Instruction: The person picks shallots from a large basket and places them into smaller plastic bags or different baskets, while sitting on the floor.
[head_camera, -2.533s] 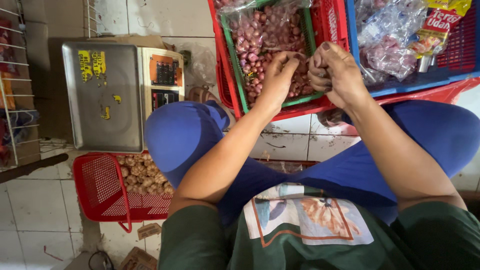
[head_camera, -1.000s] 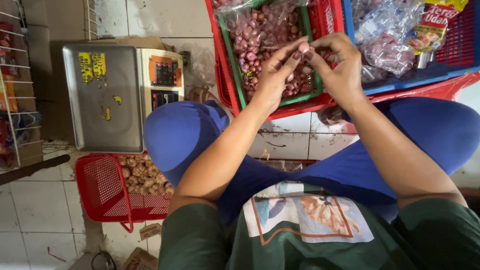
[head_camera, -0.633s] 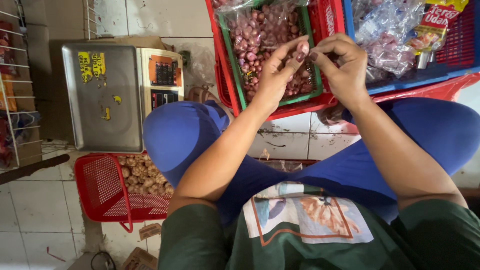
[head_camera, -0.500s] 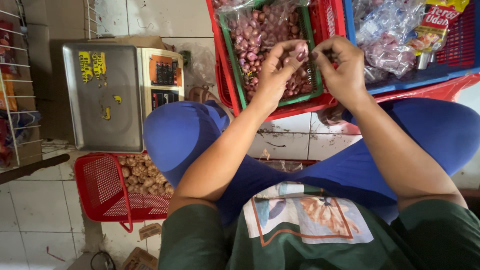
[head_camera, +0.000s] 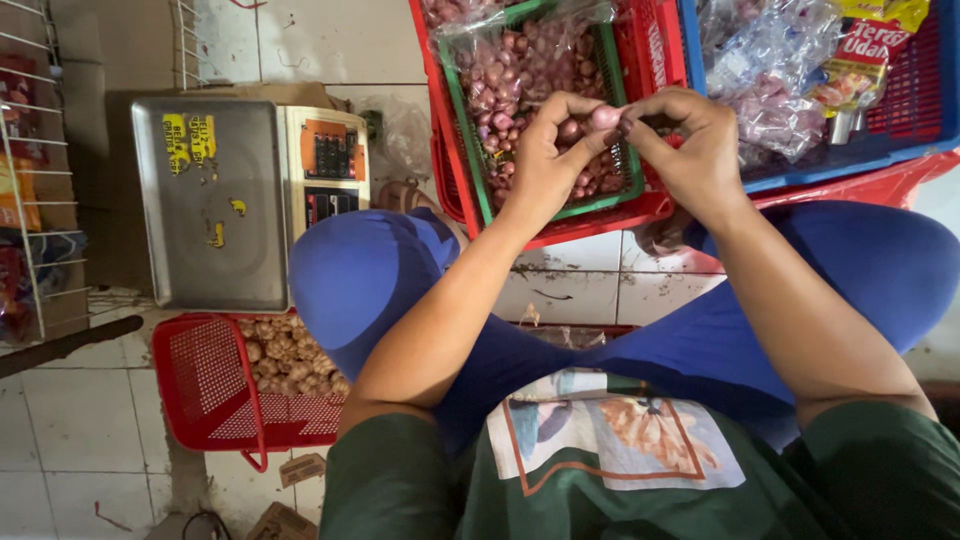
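My left hand (head_camera: 545, 160) and my right hand (head_camera: 690, 145) meet above a green basket (head_camera: 468, 140) full of small pink shallots. Between their fingertips they pinch one pale pink shallot (head_camera: 604, 117). The green basket rests inside a red crate (head_camera: 590, 225) on the tiled floor in front of my knees, which are in blue trousers.
A blue crate (head_camera: 850, 160) at the upper right holds clear plastic bags and packets. A metal weighing scale (head_camera: 250, 200) stands at the left. A red basket (head_camera: 215, 390) with ginger pieces lies below it. A wire rack (head_camera: 35, 180) lines the far left.
Both hands have shifted slightly and turned the shallot between the fingertips; earlier the left hand was lower over the basket. Nothing else has moved.
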